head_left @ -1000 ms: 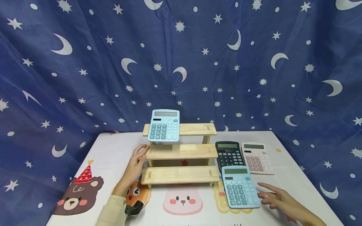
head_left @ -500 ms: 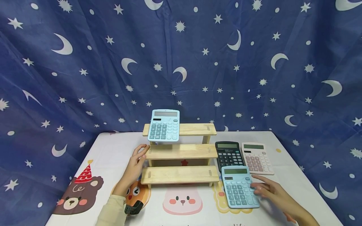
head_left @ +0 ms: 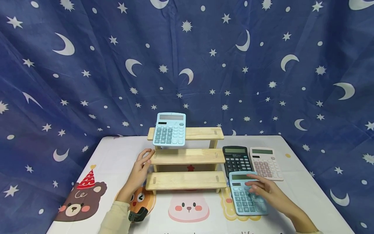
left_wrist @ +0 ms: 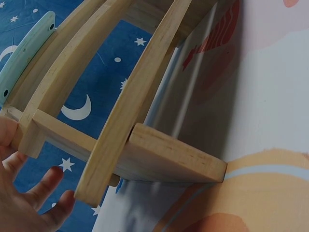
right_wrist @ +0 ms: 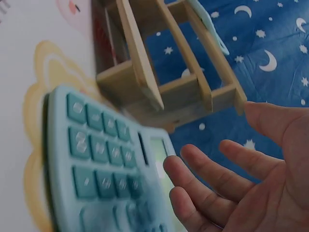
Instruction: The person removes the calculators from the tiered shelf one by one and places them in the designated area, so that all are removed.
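A three-tier wooden stand [head_left: 187, 180] has a light blue calculator [head_left: 169, 130] leaning on the left of its top tier. At the left end of the middle tier my left hand [head_left: 138, 172] touches the wood with its fingertips; in the left wrist view its other fingers are spread loosely. My right hand [head_left: 270, 193] reaches over a second light blue calculator [head_left: 244, 204], its fingers extended above the screen and upper keys. In the right wrist view, those fingers [right_wrist: 207, 169] are apart and hold nothing. Part of this calculator's right side is hidden beneath the hand.
Behind the near blue calculator lie a black calculator [head_left: 235, 159], which it partly overlaps, and a pale pink calculator [head_left: 266, 164]. A white cartoon-printed cloth [head_left: 96, 203] covers the table. A dark blue curtain [head_left: 187, 65] with moons and stars hangs at the back.
My right hand has moved left from beside the near blue calculator to over its screen and keys. My left hand stays at the stand.
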Available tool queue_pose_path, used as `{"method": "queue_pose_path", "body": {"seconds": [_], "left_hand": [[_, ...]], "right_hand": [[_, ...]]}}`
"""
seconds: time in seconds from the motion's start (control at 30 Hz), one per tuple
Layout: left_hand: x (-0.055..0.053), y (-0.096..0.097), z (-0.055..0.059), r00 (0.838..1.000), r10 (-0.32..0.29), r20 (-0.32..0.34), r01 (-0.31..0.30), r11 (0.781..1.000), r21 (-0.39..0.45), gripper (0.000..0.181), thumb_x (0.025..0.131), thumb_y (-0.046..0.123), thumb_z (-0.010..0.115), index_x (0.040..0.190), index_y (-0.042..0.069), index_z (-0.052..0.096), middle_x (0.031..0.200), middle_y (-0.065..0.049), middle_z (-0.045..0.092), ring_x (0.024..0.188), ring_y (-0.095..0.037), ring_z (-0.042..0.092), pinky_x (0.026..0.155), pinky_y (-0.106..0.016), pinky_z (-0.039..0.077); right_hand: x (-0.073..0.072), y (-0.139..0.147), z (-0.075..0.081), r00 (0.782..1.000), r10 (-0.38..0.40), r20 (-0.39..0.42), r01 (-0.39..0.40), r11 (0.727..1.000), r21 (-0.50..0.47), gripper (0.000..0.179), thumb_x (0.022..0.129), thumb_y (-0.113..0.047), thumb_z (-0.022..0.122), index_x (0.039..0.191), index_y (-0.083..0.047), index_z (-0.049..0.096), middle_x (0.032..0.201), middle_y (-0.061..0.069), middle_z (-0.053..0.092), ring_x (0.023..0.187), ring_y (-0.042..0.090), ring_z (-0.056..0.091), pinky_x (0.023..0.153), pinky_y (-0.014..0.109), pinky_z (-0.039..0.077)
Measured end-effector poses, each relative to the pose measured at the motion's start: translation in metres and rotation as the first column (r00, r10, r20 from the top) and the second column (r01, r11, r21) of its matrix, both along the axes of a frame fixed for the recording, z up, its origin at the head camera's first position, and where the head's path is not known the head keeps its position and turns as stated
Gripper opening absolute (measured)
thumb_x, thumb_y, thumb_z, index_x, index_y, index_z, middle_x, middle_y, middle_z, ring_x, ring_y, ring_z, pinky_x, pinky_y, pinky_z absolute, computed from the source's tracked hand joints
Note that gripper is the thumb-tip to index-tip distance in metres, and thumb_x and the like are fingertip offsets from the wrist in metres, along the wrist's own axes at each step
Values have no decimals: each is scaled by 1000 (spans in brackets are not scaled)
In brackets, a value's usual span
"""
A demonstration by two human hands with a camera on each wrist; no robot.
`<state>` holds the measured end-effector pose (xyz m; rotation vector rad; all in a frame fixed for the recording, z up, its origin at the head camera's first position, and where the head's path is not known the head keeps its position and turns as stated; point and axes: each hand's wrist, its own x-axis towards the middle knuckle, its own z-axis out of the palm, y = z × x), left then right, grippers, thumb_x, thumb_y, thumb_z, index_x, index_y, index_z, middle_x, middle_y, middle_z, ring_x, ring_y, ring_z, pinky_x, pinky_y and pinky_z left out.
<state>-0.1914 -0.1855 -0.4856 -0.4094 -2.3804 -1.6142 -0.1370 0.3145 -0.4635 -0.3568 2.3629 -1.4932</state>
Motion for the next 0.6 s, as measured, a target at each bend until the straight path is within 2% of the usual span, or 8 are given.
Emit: {"method": "queue_pose_path", "body": {"seconds": [0.17,0.23,0.3,0.4,0.5,0.6], "left_hand": [[0,-1,0,1000,11,-3,-11,1000,-14,42,109,11,41,147,-5,47,157,-20,36,147,-44,32,101,-27,41],[0,-1,0,1000,10,-5,-10,1000,-13,42,109,11,41,147,-5,47,157,-20,36,147,-44,32,98,-21,40],[0,-1,0,1000,10,-3,-10,1000,-13,42,109,12,41,147,-5,47,157,-20,35,147,-44,32,99,-20,40],[0,-1,-1,1000,12,1,-12,1000,-16,43,109,12,41,148,-4,46,157,-20,35,148,-44,32,101,-26,41],[-1,-1,-1,1000,5,1,-5,1000,-6,43,109,12,41,148,-5,46,157,-21,34,148,-45,30,108,-47,43],[-1,-1,-2,1000,-7,1,7,1000,13,43,109,11,41,148,-7,45,158,-23,33,149,-48,27,109,-69,35]], "right_hand": [[-6,-16,5,999,28,-43,-28,1000,0,56,107,-19,49,154,6,31,138,34,57,111,22,71,95,36,57],[-8,-22,8,997,50,-55,-51,999,-9,56,107,-19,49,154,6,30,138,34,56,112,22,70,96,39,56],[-11,-28,11,994,80,-70,-81,996,-21,55,108,-18,48,155,5,30,138,35,56,112,20,70,96,43,56],[-15,-36,14,987,130,-97,-135,990,-49,53,108,-14,46,154,5,30,139,38,53,113,18,70,97,48,55],[-19,-44,15,984,146,-104,-153,986,-61,52,108,-13,47,154,5,31,139,39,52,112,15,70,97,48,55],[-24,-52,15,983,147,-113,-153,987,-55,53,108,-15,48,154,5,33,139,37,53,110,12,69,97,48,55]]}}
